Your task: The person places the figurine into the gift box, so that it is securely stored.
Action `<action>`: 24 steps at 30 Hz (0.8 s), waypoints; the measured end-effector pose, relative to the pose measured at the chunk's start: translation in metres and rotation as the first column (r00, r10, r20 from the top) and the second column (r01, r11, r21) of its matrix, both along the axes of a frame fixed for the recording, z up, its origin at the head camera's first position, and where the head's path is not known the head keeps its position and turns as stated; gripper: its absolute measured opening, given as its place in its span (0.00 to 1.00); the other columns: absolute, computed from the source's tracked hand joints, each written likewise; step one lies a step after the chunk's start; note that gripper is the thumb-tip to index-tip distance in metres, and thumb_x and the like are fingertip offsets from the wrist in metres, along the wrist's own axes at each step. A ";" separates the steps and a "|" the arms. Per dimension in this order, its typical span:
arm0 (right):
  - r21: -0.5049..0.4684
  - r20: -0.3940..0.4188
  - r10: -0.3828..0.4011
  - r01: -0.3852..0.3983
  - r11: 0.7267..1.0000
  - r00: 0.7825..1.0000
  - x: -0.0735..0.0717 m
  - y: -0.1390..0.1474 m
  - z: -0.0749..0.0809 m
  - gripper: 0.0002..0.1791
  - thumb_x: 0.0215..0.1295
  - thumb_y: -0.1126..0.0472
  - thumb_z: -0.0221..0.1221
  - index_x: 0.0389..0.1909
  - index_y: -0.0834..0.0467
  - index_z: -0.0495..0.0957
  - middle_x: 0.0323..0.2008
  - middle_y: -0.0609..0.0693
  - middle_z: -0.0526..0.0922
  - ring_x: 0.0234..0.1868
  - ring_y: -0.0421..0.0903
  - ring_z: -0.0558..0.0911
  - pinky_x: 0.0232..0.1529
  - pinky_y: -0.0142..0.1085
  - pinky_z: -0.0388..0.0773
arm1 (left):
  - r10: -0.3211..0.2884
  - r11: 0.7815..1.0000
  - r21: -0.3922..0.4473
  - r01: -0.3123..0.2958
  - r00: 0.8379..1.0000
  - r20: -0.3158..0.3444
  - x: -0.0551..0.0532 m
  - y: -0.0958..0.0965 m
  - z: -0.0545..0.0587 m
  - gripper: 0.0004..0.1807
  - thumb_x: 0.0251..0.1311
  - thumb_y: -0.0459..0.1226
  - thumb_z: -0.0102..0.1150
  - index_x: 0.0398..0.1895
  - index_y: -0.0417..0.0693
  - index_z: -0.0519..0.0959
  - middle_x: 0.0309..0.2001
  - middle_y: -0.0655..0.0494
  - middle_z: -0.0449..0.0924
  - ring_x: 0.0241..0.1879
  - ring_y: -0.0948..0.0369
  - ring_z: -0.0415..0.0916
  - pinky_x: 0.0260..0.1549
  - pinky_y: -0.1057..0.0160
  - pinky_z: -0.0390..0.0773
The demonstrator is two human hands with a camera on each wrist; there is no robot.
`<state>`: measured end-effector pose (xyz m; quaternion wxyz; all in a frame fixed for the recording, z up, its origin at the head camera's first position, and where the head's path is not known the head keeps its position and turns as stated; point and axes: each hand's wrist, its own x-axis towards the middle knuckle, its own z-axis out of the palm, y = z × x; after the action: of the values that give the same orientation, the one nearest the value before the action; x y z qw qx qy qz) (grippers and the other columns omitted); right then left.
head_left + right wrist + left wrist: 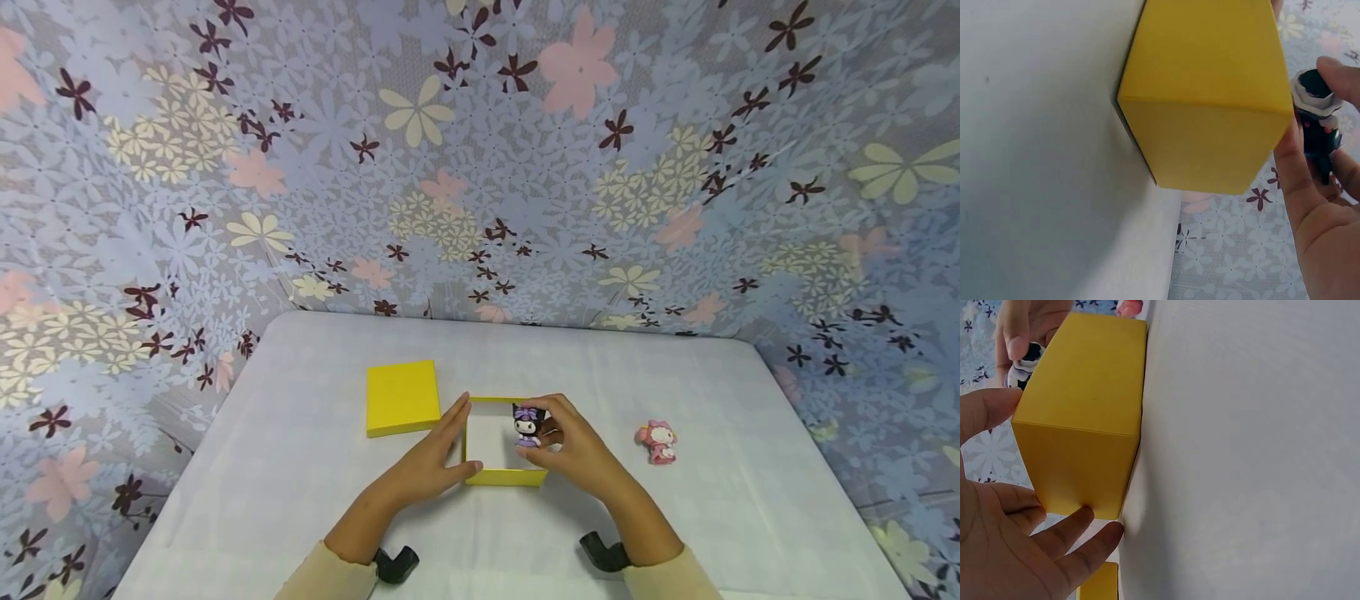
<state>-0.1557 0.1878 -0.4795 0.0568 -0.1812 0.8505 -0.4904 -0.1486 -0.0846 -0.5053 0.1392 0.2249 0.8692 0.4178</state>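
Note:
My right hand (581, 446) pinches a small figurine (527, 425) with a black hood, white face and purple bow, between thumb and fingers. It is held upright over the right part of an open yellow box (506, 477) with a white inside. In the right wrist view the figurine (1319, 134) shows its underside, beside the box's upper edge. My left hand (427, 462) rests against the box's left side, fingers fairly straight. In the left wrist view, its thumb touches the top corner of the box (1085, 375) and the fingertips lie along the side wall.
A yellow square lid (402, 396) lies on the white-covered table (255, 500), left of the box. To the right stands a pink and white figurine (660, 442). A flower-patterned cloth (480, 167) hangs behind the table's far edge. Black wrist mounts (397, 565) sit under both sleeves.

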 end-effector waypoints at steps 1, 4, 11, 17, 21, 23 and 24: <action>0.007 0.005 0.009 -0.009 1.000 1.000 0.000 -0.001 -0.001 0.36 0.57 0.56 0.74 0.66 0.48 0.71 0.59 0.49 0.72 0.47 0.44 0.80 0.50 0.31 0.84 | -0.002 1.000 0.002 0.002 1.000 0.002 0.000 0.000 0.000 0.51 0.66 0.55 0.58 0.83 0.56 0.40 0.83 0.71 0.30 0.82 0.59 0.38 0.79 0.43 0.52; 0.015 0.037 0.034 -0.035 0.999 0.999 -0.001 -0.005 -0.003 0.36 0.58 0.58 0.73 0.66 0.48 0.69 0.60 0.51 0.70 0.48 0.45 0.79 0.52 0.31 0.83 | -0.004 1.000 0.003 0.004 1.000 0.003 -0.001 -0.001 -0.001 0.51 0.66 0.55 0.58 0.83 0.57 0.40 0.82 0.73 0.29 0.82 0.59 0.37 0.79 0.44 0.52; 0.031 0.050 0.093 -0.095 0.995 0.994 -0.002 -0.015 -0.003 0.37 0.59 0.61 0.72 0.67 0.54 0.67 0.59 0.55 0.68 0.51 0.47 0.79 0.52 0.30 0.84 | -0.014 1.000 0.024 0.014 1.000 0.000 -0.004 -0.003 -0.005 0.51 0.66 0.55 0.58 0.83 0.59 0.40 0.84 0.66 0.31 0.82 0.56 0.38 0.78 0.42 0.51; 0.098 -0.007 0.128 -0.127 0.987 0.992 -0.002 -0.021 -0.005 0.35 0.59 0.56 0.73 0.65 0.53 0.69 0.57 0.51 0.71 0.47 0.42 0.79 0.50 0.30 0.83 | -0.020 0.999 0.040 0.020 1.000 0.007 -0.004 -0.004 -0.006 0.51 0.66 0.55 0.59 0.83 0.62 0.40 0.84 0.65 0.32 0.82 0.56 0.38 0.78 0.41 0.51; 0.170 -0.049 0.125 -0.115 0.979 0.991 -0.002 -0.024 -0.006 0.34 0.58 0.54 0.74 0.64 0.51 0.70 0.55 0.47 0.72 0.47 0.40 0.78 0.51 0.36 0.83 | -0.019 0.999 0.038 0.018 1.000 0.014 -0.004 -0.004 -0.006 0.51 0.65 0.57 0.59 0.83 0.63 0.40 0.83 0.73 0.30 0.82 0.57 0.38 0.78 0.41 0.51; 0.198 -0.056 0.121 -0.108 0.974 0.991 -0.003 -0.026 -0.007 0.35 0.57 0.53 0.74 0.64 0.50 0.70 0.54 0.45 0.73 0.48 0.41 0.78 0.52 0.40 0.82 | -0.018 0.999 0.035 0.017 1.000 0.021 -0.005 -0.004 -0.007 0.51 0.65 0.57 0.59 0.83 0.64 0.41 0.82 0.77 0.29 0.82 0.58 0.38 0.78 0.41 0.51; 0.210 -0.058 0.121 -0.106 0.972 0.991 -0.003 -0.027 -0.007 0.35 0.57 0.53 0.74 0.64 0.50 0.70 0.54 0.44 0.74 0.48 0.42 0.78 0.52 0.41 0.82 | -0.019 0.999 0.036 0.018 1.000 0.023 -0.005 -0.005 -0.007 0.51 0.65 0.57 0.59 0.83 0.64 0.41 0.81 0.78 0.29 0.82 0.58 0.38 0.78 0.42 0.51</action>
<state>-0.1588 0.1609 -0.4867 0.0733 -0.2399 0.8865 -0.3889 -0.1536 -0.0892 -0.5119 0.1492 0.2302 0.8577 0.4347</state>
